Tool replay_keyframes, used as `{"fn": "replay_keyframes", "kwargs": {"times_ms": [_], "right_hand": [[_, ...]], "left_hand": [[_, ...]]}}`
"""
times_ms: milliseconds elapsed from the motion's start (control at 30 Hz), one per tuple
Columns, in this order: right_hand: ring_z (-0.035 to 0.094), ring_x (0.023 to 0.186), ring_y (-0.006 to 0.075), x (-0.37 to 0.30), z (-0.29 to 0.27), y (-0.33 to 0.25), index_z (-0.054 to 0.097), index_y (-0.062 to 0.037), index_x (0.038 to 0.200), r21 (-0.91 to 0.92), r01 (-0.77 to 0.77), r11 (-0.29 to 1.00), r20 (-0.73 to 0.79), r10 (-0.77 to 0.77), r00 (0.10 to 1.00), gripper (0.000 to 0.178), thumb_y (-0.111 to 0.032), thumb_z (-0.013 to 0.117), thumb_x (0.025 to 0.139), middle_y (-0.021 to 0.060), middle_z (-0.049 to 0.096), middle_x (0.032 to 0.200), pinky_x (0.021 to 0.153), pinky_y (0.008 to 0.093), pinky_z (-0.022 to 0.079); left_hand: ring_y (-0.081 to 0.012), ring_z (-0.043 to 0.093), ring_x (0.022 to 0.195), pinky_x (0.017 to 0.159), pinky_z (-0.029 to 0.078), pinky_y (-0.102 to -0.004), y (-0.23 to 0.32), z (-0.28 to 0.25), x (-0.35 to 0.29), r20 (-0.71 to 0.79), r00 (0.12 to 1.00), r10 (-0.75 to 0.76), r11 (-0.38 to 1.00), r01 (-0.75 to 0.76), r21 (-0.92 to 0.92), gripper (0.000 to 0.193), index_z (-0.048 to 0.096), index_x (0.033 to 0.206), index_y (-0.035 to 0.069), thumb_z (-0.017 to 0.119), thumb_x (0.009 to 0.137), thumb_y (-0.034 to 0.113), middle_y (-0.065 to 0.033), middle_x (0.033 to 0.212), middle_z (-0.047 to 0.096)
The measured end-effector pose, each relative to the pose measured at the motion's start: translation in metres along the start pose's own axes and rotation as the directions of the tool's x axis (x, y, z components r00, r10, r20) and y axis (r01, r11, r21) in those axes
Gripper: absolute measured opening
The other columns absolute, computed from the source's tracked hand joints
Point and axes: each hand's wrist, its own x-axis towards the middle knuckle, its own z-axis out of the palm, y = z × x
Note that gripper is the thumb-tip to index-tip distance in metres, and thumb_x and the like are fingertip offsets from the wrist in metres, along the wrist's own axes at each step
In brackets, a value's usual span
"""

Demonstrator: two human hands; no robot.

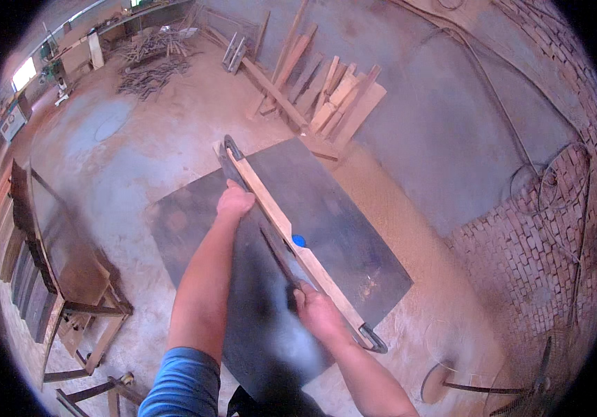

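A pale wooden fence bar [264, 191] lies slantwise across a dark tabletop [354, 208], with a notch at its middle. A blue round part [298, 240] sits in that notch. C-shaped clamps hold the bar at the table edges: the far clamp [232, 147] and the near clamp [373, 338]. Along the bar's left side runs a narrow dark wooden strip [274, 248]. My left hand [236, 201] is closed on its far part. My right hand [318, 316] is closed round its near end. My left hand hides part of the strip.
Boards [340, 104] lean and lie past the table's far corner. Sawdust [389, 198] covers the floor on the right. At the left stands a frame [66, 306] with stacked wood strips [27, 299]. A scrap pile [152, 69] lies far off; a brick wall [521, 243] is at right.
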Motion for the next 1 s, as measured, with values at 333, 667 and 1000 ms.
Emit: {"fn": "replay_keyframes", "kwargs": {"times_ms": [333, 667, 1000], "right_hand": [[0.059, 0.111, 0.0405, -0.124, 0.005, 0.040, 0.049, -0.0066, 0.135, 0.143, -0.284, 0.948, 0.286, 0.235, 0.929, 0.042, -0.026, 0.048, 0.098, 0.0265, 0.061, 0.116, 0.094, 0.0438, 0.047], [0.062, 0.068, 0.0193, -0.174, -0.007, 0.089, 0.057, -0.0013, 0.129, 0.102, -0.168, 0.981, 0.220, 0.142, 0.965, 0.038, -0.022, 0.054, 0.097, 0.0152, 0.066, 0.079, 0.066, 0.0332, 0.051], [0.043, 0.047, 0.0066, -0.178, 0.013, 0.058, 0.059, -0.0011, 0.120, 0.280, -0.092, 0.956, 0.436, -0.041, 0.899, 0.031, -0.020, 0.047, 0.098, -0.0028, 0.045, 0.058, 0.042, 0.0254, 0.035]], "left_hand": [[-0.0280, 0.070, 0.077, 0.062, 0.059, -0.0381, -0.059, -0.022, -0.010, 0.401, 0.915, 0.051, 0.620, 0.286, -0.731, 0.033, 0.060, 0.104, -0.009, 0.060, 0.082, 0.016, -0.0170, 0.092, 0.067], [-0.0093, 0.060, 0.074, 0.060, 0.055, -0.0265, -0.188, -0.145, -0.247, 0.136, 0.985, 0.105, 0.395, 0.085, -0.915, 0.030, 0.055, 0.111, 0.007, 0.062, 0.082, 0.005, 0.0014, 0.087, 0.062], [-0.0124, 0.063, 0.077, 0.059, 0.055, -0.0299, -0.337, -0.179, -0.491, -0.162, 0.740, -0.653, 0.403, 0.158, -0.901, 0.025, 0.060, 0.102, 0.000, 0.064, 0.087, 0.019, -0.0066, 0.090, 0.065]]}}
